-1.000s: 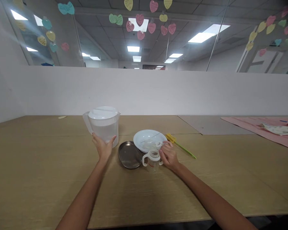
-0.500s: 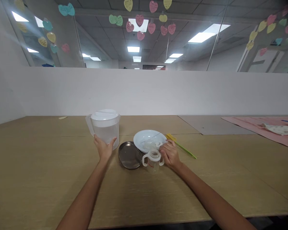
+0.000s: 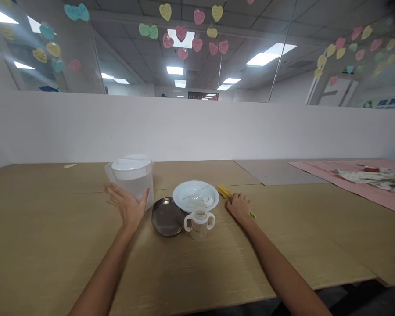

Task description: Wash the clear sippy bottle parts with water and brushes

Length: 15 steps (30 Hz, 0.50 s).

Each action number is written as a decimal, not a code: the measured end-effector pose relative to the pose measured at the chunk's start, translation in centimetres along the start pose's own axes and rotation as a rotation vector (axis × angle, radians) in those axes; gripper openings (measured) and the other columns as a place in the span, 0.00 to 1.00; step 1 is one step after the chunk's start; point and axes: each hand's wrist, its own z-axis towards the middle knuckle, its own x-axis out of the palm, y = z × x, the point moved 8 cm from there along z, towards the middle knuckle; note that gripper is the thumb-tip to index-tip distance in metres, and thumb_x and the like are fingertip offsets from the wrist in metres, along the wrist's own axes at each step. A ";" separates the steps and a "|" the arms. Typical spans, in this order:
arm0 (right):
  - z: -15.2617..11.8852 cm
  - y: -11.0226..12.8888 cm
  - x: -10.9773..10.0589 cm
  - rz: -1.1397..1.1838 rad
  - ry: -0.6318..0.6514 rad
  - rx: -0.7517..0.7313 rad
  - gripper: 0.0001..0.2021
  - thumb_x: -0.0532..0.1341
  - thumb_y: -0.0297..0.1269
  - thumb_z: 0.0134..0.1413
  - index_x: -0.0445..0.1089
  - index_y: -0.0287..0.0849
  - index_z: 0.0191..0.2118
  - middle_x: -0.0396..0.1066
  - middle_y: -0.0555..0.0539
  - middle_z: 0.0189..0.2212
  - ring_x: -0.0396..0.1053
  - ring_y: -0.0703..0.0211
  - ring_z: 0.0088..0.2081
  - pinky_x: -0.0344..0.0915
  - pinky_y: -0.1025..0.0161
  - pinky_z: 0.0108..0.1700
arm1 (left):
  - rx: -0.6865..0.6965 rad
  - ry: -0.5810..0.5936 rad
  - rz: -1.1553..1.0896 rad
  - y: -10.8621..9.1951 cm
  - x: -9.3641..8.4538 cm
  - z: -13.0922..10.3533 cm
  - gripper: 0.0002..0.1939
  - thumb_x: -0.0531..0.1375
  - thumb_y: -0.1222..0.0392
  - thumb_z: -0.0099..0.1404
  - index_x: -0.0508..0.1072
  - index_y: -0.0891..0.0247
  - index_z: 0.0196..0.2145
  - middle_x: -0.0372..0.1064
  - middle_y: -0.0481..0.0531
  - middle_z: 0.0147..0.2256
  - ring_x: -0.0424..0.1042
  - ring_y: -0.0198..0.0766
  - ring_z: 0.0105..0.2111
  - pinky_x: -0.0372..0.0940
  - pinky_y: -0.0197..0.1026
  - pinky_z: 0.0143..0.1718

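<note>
My left hand (image 3: 127, 206) is open, fingers spread, in front of a translucent lidded pitcher (image 3: 134, 173) holding clear liquid. Whether it touches the pitcher is hard to tell. Over on the right, my right hand (image 3: 239, 206) is closed around the green handle of a bottle brush (image 3: 224, 191) with a yellow head; most of the handle is hidden beneath it. Between my hands, a clear baby bottle (image 3: 199, 228) with two white handles stands upright and uncapped. Behind it, a white bowl (image 3: 181, 193) contains clear and white bottle parts. A shallow metal tray (image 3: 167, 218) lies beside the bottle.
A pink cloth (image 3: 319, 169) with white fabric items on it spreads over the far right of the wooden table (image 3: 184, 272). A grey mat (image 3: 266, 171) lies at the back, and a small flat wooden piece (image 3: 70, 166) at the back left. A white wall (image 3: 191, 127) rises behind.
My left hand has let go of the pitcher and opened. My right hand has moved from beside the bottle and bowl onto the brush handle. The view has shifted slightly right.
</note>
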 end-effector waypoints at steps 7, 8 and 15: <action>0.5 -1.6 1.2 -0.016 0.194 0.096 0.19 0.51 0.38 0.48 0.70 0.31 0.41 0.66 0.30 0.42 0.63 0.40 0.46 0.56 0.51 0.42 | 0.397 0.841 0.280 -9.3 10.3 -3.4 0.15 0.51 0.57 0.60 0.70 0.63 0.41 0.70 0.57 0.39 0.68 0.46 0.41 0.60 0.46 0.44; 0.5 -1.7 1.2 -0.015 0.199 0.101 0.19 0.51 0.38 0.48 0.71 0.31 0.40 0.67 0.31 0.41 0.64 0.40 0.46 0.57 0.51 0.42 | 0.396 0.935 0.324 -9.2 12.1 -4.0 0.12 0.55 0.56 0.57 0.72 0.64 0.35 0.71 0.58 0.35 0.69 0.47 0.38 0.61 0.46 0.42; 1.0 -1.8 1.5 0.040 0.157 0.134 0.15 0.52 0.36 0.46 0.73 0.34 0.33 0.71 0.34 0.35 0.69 0.44 0.40 0.59 0.53 0.40 | 0.350 1.152 0.420 -6.7 17.6 -6.4 0.09 0.59 0.58 0.57 0.73 0.67 0.32 0.70 0.60 0.36 0.69 0.46 0.37 0.64 0.47 0.36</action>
